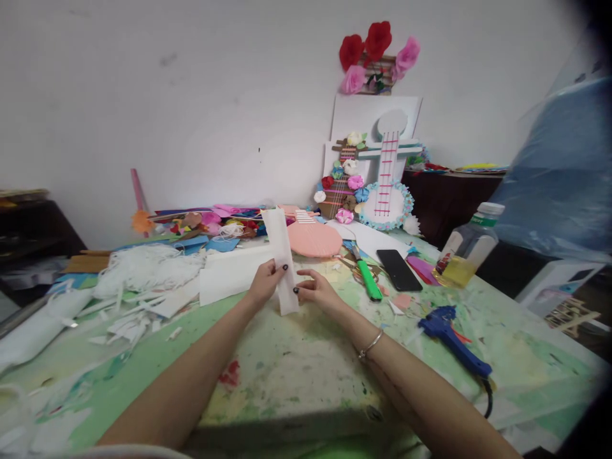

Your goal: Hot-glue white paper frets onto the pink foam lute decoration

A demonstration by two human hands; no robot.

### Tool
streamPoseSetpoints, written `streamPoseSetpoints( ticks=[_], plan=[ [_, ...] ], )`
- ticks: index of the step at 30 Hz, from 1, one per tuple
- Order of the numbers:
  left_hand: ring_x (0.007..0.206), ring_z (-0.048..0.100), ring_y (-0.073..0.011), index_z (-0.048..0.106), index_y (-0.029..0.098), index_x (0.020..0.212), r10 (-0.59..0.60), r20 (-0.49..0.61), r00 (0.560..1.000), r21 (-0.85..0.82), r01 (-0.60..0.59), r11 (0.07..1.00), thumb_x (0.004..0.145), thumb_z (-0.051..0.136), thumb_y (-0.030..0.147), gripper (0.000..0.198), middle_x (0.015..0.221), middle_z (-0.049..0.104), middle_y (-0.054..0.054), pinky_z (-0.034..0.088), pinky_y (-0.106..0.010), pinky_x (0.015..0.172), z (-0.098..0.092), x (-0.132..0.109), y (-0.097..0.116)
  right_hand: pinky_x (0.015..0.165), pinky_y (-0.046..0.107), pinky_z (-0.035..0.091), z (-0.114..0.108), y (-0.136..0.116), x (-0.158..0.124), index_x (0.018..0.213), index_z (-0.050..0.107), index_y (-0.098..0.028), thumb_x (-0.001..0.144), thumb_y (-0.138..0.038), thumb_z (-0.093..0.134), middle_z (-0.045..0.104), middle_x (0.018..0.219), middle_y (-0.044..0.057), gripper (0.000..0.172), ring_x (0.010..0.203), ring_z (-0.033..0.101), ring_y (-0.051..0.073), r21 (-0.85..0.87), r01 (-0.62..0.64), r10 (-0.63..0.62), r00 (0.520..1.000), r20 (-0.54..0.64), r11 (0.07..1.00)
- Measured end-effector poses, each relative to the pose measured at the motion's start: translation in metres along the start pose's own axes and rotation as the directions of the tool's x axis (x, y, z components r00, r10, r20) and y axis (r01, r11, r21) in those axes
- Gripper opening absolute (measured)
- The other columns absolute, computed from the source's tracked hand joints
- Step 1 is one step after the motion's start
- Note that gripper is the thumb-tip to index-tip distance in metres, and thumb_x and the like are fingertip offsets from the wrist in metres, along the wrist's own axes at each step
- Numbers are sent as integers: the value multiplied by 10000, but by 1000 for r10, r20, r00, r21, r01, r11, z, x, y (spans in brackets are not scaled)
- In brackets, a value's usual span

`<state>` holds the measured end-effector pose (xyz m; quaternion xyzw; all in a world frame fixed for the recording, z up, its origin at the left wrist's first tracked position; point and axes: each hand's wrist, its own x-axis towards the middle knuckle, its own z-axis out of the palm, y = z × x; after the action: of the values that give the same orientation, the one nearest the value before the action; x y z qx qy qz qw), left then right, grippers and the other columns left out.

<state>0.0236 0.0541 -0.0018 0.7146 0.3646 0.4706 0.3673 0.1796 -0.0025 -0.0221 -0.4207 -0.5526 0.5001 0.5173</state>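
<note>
My left hand (266, 280) pinches a folded strip of white paper (285, 294) along its left side, thumb in front. The strip stands nearly upright and leans slightly to the left at its top. Close to the strip's right edge, my right hand (319, 290) has its fingers apart, and a dark-nailed fingertip meets or nearly meets the paper; I cannot tell which. Behind the strip lies a pink round-bodied paper instrument (315, 239) with pale strings. A larger white sheet (234, 274) lies flat beside my left hand.
To the right are a green-handled knife (368, 279), a black phone (399, 269), a blue glue gun (454, 341) and a bottle with yellow liquid (466, 248). White paper scraps (143, 274) cover the left. Decorated instruments (389, 172) lean on the wall.
</note>
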Motion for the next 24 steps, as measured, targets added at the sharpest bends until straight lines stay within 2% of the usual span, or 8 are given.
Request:
streamPoseSetpoints(
  ticks=[3, 6, 9, 11, 14, 16, 20, 24],
  plan=[
    [680, 535, -190, 600, 166, 662, 45, -45, 998, 116, -40, 992, 719, 582, 399, 241, 638, 598, -20, 428, -311, 681, -10, 1, 6, 672, 254, 493, -8, -8, 0, 1097, 475, -231, 629, -307, 714, 660, 959, 39, 531, 778, 627, 134, 46, 65, -63, 997, -49, 997],
    [711, 522, -186, 627, 179, 723, 196, -111, 974, 342, -148, 928, 778, 558, 349, 192, 711, 618, -30, 406, -301, 716, -21, 0, 16, 645, 219, 479, -15, -15, 1, 1161, 456, -261, 645, -324, 720, 621, 1057, 37, 583, 790, 605, 115, 58, 149, -141, 982, -124, 987],
    [779, 531, -203, 644, 185, 798, 392, -103, 914, 648, -237, 724, 852, 517, 332, 202, 774, 644, -55, 398, -309, 763, -31, -1, 21, 560, 200, 461, -17, -18, 1, 1148, 472, -251, 636, -353, 728, 616, 1031, 36, 582, 722, 598, 108, 60, 163, -151, 973, -173, 985],
    [803, 530, -221, 642, 177, 780, 426, -14, 905, 772, -261, 580, 868, 516, 305, 201, 756, 650, -68, 390, -327, 778, -33, -1, 20, 546, 207, 466, -15, -21, -1, 1100, 483, -232, 643, -385, 719, 620, 1001, 37, 537, 690, 609, 111, 108, 142, -124, 979, -164, 984],
    [840, 539, -248, 623, 163, 734, 352, 192, 916, 856, -332, 396, 847, 560, 265, 165, 742, 648, -84, 383, -342, 758, -27, -2, 15, 586, 240, 503, -11, -25, -3, 1050, 470, -221, 690, -430, 672, 634, 961, 38, 463, 695, 650, 134, 193, 89, -64, 989, -132, 977],
    [870, 555, -252, 613, 155, 753, 255, 328, 910, 854, -401, 332, 831, 585, 242, 120, 798, 654, -97, 384, -334, 746, -18, -4, 12, 611, 257, 522, -10, -27, -4, 1035, 456, -219, 719, -405, 653, 656, 922, 39, 416, 699, 671, 151, 198, 18, 16, 985, -170, 980],
    [814, 603, -223, 596, 167, 861, 119, 456, 882, 818, -468, 335, 831, 598, 284, 121, 837, 669, -83, 384, -283, 656, -2, -9, 6, 575, 247, 530, -14, -24, -2, 986, 450, -196, 735, -255, 649, 681, 788, 42, 325, 634, 681, 157, 150, -114, 154, 943, -296, 982],
    [693, 608, -195, 601, 186, 884, 90, 435, 896, 785, -426, 449, 843, 561, 436, 256, 749, 668, -53, 345, -249, 581, 2, -11, -1, 513, 286, 541, -21, -20, 2, 983, 418, -195, 795, -317, 594, 660, 708, 32, 284, 546, 670, 174, 125, -194, 228, 892, -389, 973]
  ],
)
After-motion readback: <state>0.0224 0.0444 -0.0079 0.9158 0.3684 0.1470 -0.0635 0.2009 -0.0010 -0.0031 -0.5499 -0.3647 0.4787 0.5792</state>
